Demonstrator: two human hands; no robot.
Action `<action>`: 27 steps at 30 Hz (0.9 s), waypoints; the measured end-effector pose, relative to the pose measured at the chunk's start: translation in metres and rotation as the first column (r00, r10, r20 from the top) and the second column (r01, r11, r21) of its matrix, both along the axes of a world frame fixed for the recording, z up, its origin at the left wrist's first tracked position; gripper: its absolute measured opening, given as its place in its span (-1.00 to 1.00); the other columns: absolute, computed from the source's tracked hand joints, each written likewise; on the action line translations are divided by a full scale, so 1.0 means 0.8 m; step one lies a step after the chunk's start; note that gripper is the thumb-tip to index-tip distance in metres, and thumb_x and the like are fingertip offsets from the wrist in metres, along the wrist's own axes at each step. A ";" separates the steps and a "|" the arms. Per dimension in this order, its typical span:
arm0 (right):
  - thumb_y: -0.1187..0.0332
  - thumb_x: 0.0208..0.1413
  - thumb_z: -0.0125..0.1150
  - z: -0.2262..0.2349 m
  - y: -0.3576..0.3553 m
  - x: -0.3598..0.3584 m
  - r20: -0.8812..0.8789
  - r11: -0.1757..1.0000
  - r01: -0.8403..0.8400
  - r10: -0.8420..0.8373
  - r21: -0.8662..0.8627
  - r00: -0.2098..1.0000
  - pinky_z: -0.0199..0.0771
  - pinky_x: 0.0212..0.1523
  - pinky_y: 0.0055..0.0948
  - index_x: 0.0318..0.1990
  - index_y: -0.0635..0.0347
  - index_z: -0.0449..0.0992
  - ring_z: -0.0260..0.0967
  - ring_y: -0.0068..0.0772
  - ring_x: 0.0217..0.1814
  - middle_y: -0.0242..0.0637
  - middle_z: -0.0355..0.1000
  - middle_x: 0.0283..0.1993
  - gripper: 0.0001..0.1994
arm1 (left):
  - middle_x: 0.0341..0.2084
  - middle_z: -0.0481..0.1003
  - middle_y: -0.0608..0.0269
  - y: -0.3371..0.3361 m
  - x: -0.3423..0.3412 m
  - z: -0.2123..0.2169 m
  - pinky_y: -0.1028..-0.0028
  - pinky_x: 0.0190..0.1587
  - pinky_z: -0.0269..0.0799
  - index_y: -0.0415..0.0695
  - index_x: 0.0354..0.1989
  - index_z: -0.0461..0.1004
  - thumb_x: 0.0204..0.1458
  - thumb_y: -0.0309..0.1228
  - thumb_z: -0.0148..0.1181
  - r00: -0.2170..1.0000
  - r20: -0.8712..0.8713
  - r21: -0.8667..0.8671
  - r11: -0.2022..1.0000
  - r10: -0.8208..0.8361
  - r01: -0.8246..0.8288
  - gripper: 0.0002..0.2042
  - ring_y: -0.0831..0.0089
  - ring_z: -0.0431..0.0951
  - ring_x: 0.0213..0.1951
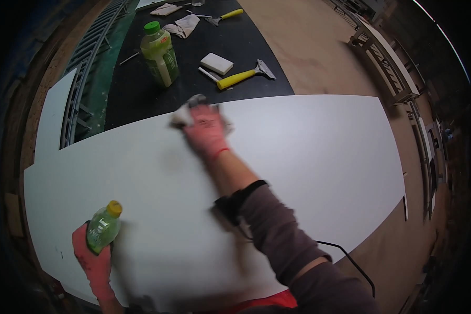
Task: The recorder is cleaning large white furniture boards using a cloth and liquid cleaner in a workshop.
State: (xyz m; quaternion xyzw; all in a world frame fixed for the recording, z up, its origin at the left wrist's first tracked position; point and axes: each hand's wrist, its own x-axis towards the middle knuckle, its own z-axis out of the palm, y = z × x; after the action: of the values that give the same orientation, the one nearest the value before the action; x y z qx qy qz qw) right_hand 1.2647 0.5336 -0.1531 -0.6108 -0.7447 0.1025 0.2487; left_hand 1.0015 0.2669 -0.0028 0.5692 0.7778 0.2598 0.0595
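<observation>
Head view: the work in hand, judged from this position, is partway through a cloth pass over the white panel (319, 141), which lies flat in front of the person and overlaps the near end of the black tabletop (124, 102). The right hand (206, 128), in a pink glove, is laid over a pale cloth (178, 118) at the far edge of the panel; motion blur hides the fingers, so whether they are spread or pressed together cannot be told. The left hand (92, 259) is wrapped around a green bottle (102, 230) above the near-left part of the panel; its yellow cap (114, 208) is in place. Done: the panel is laid out and the cloth is at its surface. Left: the extent cannot be established, because wiped and unwiped areas look alike; a small dark mark (62, 255) shows near the left edge and may need attention. Beyond the panel, the yellow-handled scraper (238, 79), white block (216, 64) and large green-capped bottle (160, 56) rest on the tabletop, untouched by either hand.
</observation>
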 end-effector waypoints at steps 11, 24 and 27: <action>0.06 0.16 -0.19 -0.007 -0.238 0.528 0.410 0.415 0.900 -0.804 -0.135 0.432 -0.26 0.31 -0.01 0.26 0.06 0.07 -0.20 -0.19 0.40 -0.26 -0.06 0.35 -0.46 | -0.51 0.38 0.20 0.194 0.135 -0.003 0.36 -0.21 0.21 -0.12 -0.50 0.39 -0.45 -0.44 0.11 0.612 -0.429 -0.315 0.745 -0.664 0.588 -0.79 0.25 0.35 -0.31; 0.27 -0.16 0.15 0.059 -0.220 0.078 0.126 0.974 -0.186 0.202 -0.131 0.971 -0.25 0.32 -0.05 0.08 0.30 0.24 -0.06 0.07 0.28 0.03 0.16 0.12 -0.42 | -0.36 0.41 0.12 0.111 -0.044 -0.041 0.28 -0.10 0.25 -0.20 -0.30 0.41 -0.35 -0.50 0.17 0.826 -0.396 -0.101 0.913 -0.401 0.394 -0.69 0.17 0.36 -0.21; 0.12 -0.09 0.13 0.026 -0.290 -0.066 -0.288 0.650 -0.760 0.732 0.021 0.618 -0.34 0.33 0.05 0.05 0.29 0.26 -0.03 -0.04 0.29 -0.04 0.16 0.13 -0.43 | -0.26 0.42 0.04 0.069 -0.088 -0.059 0.29 -0.03 0.27 -0.25 -0.17 0.38 -0.29 -0.54 0.18 0.982 -0.110 0.009 0.988 -0.155 0.156 -0.61 0.11 0.38 -0.14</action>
State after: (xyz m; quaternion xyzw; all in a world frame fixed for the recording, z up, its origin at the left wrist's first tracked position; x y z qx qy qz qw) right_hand 1.2117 0.3018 -0.1324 -0.2380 -0.8831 0.3170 0.2511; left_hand 0.9312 0.3223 -0.0502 0.6420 0.7307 0.2299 0.0321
